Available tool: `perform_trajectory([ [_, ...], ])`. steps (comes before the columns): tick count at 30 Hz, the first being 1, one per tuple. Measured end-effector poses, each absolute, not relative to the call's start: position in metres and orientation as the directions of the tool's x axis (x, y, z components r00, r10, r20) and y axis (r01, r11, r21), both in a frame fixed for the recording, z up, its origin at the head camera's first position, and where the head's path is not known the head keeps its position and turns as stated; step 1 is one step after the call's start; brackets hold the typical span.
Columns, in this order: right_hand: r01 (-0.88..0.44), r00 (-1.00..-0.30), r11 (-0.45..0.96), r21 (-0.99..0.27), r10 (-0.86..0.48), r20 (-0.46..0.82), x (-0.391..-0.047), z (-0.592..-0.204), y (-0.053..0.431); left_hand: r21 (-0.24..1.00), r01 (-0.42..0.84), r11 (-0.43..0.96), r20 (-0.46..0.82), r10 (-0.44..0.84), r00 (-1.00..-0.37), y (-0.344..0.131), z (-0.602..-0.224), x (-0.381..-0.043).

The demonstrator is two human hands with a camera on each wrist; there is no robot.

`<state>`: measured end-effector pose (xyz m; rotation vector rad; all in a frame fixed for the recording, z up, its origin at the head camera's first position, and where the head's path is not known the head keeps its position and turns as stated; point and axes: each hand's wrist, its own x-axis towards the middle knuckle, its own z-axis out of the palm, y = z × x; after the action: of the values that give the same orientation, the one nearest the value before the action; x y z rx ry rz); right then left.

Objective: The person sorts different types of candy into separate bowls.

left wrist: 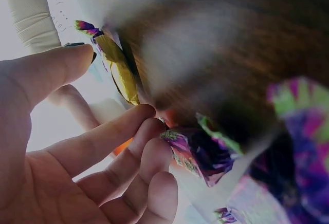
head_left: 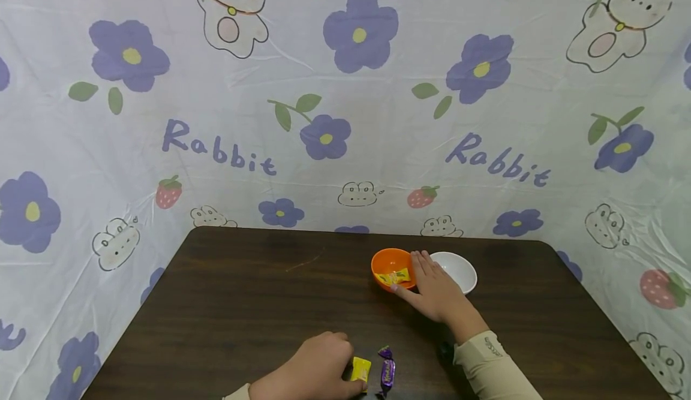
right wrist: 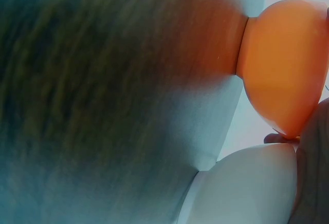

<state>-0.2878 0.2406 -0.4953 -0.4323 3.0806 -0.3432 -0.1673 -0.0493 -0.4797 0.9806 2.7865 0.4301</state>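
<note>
Near the front edge of the table, my left hand (head_left: 318, 361) reaches around a yellow-wrapped candy (head_left: 360, 371). In the left wrist view, thumb and index finger stand apart at opposite ends of that candy (left wrist: 121, 75). The other fingers bend loosely beside a purple-wrapped candy (left wrist: 200, 152). To the right of the yellow one lies another purple candy (head_left: 387, 371). My right hand (head_left: 434, 289) rests with straight fingers at the rims of an orange bowl (head_left: 380, 262) and a white bowl (head_left: 466, 277). Yellow candy (head_left: 394, 277) lies inside the orange bowl.
A further purple candy (left wrist: 308, 142) looms close and blurred in the left wrist view. A small dark object (head_left: 445, 352) shows beside the right cuff. The dark wooden table (head_left: 243, 292) ends at a patterned cloth backdrop (head_left: 356, 100).
</note>
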Motion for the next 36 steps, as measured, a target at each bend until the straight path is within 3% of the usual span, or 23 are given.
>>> perform_trajectory([
  [20,-0.27,-0.962,0.939,-0.213,-0.272,0.018,-0.285,-0.493,0.239,0.35,0.66,0.665,0.002,0.704,-0.711,-0.041,-0.482,-0.169],
  [36,-0.266,-0.963,0.942,-0.206,-0.269,0.012,-0.288,-0.496,0.241,0.361,0.679,0.64,-0.033,0.736,-0.676,-0.034,-0.48,-0.172],
])
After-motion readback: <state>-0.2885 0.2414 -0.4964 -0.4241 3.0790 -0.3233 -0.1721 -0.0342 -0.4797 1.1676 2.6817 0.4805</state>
